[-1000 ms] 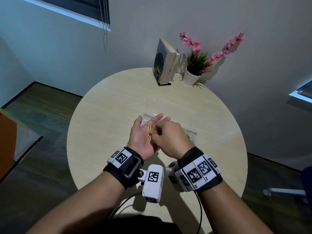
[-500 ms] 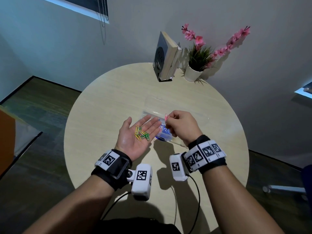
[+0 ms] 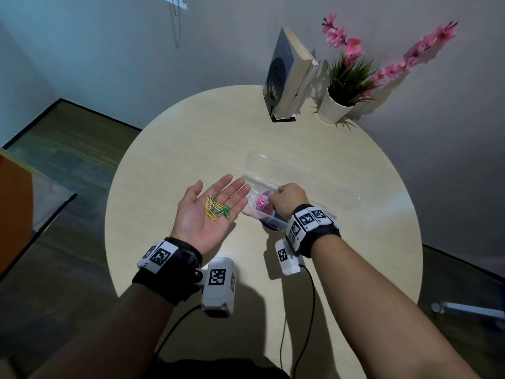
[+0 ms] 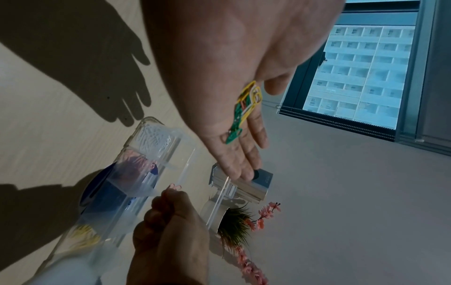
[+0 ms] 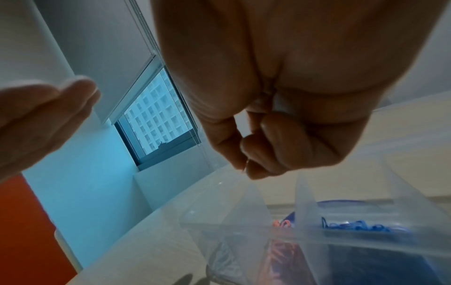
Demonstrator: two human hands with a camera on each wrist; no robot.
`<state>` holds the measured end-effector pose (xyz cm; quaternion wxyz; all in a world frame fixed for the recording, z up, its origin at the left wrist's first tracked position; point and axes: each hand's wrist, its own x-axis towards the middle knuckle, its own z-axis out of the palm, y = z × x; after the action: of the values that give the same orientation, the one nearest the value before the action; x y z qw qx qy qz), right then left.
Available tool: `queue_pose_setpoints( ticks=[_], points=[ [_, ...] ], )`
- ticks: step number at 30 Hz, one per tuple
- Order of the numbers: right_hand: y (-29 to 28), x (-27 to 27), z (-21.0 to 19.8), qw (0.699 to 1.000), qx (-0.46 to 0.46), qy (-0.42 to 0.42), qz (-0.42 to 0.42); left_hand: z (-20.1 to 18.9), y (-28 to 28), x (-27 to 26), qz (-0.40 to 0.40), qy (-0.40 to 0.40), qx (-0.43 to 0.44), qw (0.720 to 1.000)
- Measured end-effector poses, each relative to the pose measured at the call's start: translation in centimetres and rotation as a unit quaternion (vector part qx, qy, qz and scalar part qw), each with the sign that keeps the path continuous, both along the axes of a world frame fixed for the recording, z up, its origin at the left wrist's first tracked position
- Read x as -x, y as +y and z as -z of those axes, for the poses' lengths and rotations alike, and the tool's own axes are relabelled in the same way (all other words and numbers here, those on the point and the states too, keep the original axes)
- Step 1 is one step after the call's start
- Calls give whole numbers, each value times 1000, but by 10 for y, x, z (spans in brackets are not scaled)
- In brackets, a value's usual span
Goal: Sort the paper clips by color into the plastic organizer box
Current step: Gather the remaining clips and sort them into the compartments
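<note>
One pink clip (image 4: 176,186) between right fingers (image 4: 168,200)

Left hand (image 3: 207,212) lies palm up, fingers straight; right hand (image 3: 287,199) is curled, fingertips apparently pinched together.

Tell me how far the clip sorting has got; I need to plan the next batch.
Partly done: the organizer box already holds pink clips, white clips and blue clips in separate compartments. In hand: the right hand pinches a pink clip over the box. Left: yellow and green clips on the open left hand.
</note>
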<state>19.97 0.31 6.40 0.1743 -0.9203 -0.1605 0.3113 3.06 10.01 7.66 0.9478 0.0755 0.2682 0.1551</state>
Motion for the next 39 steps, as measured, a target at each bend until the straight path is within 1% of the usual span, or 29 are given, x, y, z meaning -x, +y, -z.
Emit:
queue_pose_setpoints(
  ticks=[3,5,10,15,17,18,20,22,23,25,26,28,29,34,39],
  points=[
    [5,-5,6,998,45,-16,-36,2,3,-4,-1,-3,8,1000],
    [5,-8,10,997,59,-35,-46,4,4,-6,1,-2,9,1000],
    [11,-7,10,996,49,-56,-51,6,6,-7,5,-7,8,1000],
    [13,0,3,998,20,-50,-40,3,2,-8,13,-8,8,1000],
    [9,3,-9,998,-11,-54,-29,1,1,-8,14,-7,10,1000],
    [7,6,-17,997,-41,-64,-26,0,0,-7,14,-4,10,1000],
    [0,21,-41,988,-134,-78,-26,-3,-2,-7,17,5,5,1000],
    [-8,43,-65,973,-213,-64,-53,-5,-5,-7,25,16,-2,1000],
    [-11,54,-73,969,-227,-55,-83,-7,-7,-6,29,22,-8,999],
    [-14,74,-79,966,-210,-30,-145,-10,-14,-6,32,32,-14,999],
    [-14,81,-78,969,-170,-36,-173,-11,-18,-6,30,35,-15,999],
    [-15,89,-75,972,-102,-78,-198,-15,-25,-5,32,44,-21,998],
    [-17,91,-74,972,-86,-90,-198,-17,-27,-4,35,49,-24,998],
    [-29,102,-83,972,-114,-91,-185,-28,-38,0,44,57,-42,997],
    [-44,112,-94,966,-136,-110,-190,-32,-48,3,52,37,-38,997]
  ],
)
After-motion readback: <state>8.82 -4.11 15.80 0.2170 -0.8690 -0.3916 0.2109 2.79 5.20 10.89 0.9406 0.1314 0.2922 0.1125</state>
